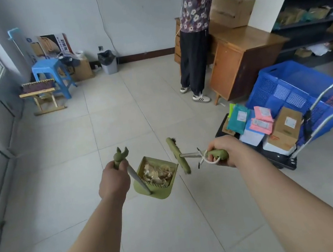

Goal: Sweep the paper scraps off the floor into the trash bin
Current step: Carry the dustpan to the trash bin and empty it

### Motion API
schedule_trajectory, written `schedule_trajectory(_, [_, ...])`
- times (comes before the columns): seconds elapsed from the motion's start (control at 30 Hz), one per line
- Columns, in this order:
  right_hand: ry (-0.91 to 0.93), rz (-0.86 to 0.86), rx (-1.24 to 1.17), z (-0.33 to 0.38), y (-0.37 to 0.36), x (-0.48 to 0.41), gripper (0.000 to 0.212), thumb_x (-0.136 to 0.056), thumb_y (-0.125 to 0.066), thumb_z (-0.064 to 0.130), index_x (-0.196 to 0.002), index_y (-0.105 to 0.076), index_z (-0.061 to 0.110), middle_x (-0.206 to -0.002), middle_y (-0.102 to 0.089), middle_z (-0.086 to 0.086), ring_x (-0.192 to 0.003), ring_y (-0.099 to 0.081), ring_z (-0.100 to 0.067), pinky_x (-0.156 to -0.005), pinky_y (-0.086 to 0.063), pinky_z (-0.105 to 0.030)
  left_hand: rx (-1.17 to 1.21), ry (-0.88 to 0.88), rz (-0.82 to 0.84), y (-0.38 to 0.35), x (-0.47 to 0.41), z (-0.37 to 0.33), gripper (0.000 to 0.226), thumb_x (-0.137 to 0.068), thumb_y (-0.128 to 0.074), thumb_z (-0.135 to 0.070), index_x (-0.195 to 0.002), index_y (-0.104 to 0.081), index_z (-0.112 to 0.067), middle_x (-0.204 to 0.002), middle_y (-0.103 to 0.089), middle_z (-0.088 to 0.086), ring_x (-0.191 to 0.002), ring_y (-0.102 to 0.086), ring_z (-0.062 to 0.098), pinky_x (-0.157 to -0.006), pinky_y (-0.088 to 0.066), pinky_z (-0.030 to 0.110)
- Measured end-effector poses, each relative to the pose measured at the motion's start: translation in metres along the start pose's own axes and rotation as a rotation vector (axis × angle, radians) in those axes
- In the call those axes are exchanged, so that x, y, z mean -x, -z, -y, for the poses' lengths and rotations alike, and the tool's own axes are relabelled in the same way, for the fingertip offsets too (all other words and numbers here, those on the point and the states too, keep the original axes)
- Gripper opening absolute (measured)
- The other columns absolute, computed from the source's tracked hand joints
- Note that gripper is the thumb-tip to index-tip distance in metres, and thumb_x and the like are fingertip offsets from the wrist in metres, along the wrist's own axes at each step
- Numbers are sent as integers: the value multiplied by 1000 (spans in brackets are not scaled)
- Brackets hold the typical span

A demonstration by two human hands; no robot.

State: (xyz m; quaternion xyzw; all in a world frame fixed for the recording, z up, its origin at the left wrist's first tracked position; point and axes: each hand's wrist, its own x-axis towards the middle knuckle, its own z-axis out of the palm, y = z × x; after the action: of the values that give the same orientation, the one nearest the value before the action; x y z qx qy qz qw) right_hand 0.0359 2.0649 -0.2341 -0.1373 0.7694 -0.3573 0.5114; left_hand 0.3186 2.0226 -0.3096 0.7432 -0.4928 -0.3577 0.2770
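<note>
My left hand (pixel 114 181) grips the green handle of a long-handled dustpan (pixel 160 189), lifted off the tiled floor. Crumpled paper scraps (pixel 157 173) lie inside the pan. My right hand (pixel 223 152) holds the green grip of a broom (pixel 178 156), whose head hangs just to the right of the dustpan. A grey trash bin (pixel 108 63) with a black liner stands far off against the back wall.
A person (pixel 193 35) stands at a wooden cabinet (pixel 236 65) on the right. A trolley (pixel 283 145) with parcels and a blue crate (pixel 298 86) sits near my right hand. At back left are a blue stool (pixel 52 76) and a small wooden stool (pixel 43 96).
</note>
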Motion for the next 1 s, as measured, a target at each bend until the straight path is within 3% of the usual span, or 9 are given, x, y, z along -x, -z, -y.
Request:
schedule_trajectory(0.37, [14,60,129,100,-46,-108,13,-85,-43,-8,-75,-48,-1,-68,-56,-20,-45,-51,-25,-36,-47,-22,144,92,-117,-13,-102,-58,24,-89,-48,-41,-84,-59,-20,-66,-58,0,-55,-51,23,-58,-36,31])
schedule_trajectory(0.67, [5,58,154,199,-136,-192,15,-83,-37,-7,-77,-49,0,-65,-56,-18,-26,-51,-20,-33,-44,-21,131,85,-138,6,-248,-106,24,-87,-47,-39,-85,-63,-21,-59,-56,-1,-52,-50,24,-57,-36,30])
schedule_trajectory(0.83, [-16,64,171,275,-198,-221,18,-86,-34,-5,-73,-45,0,-41,-56,-13,-24,-49,-19,-30,-42,-19,138,64,-136,36,-344,-134,24,-88,-48,-39,-86,-64,-20,-59,-55,-1,-52,-50,24,-59,-37,30])
schedule_trajectory(1.0, [2,87,117,328,-250,-252,16,-85,-33,-5,-75,-43,2,-37,-55,-15,-24,-47,-18,-31,-44,-19,196,39,-118,49,-425,-155,24,-90,-50,-37,-87,-62,-16,-59,-54,2,-50,-45,26,-60,-39,34])
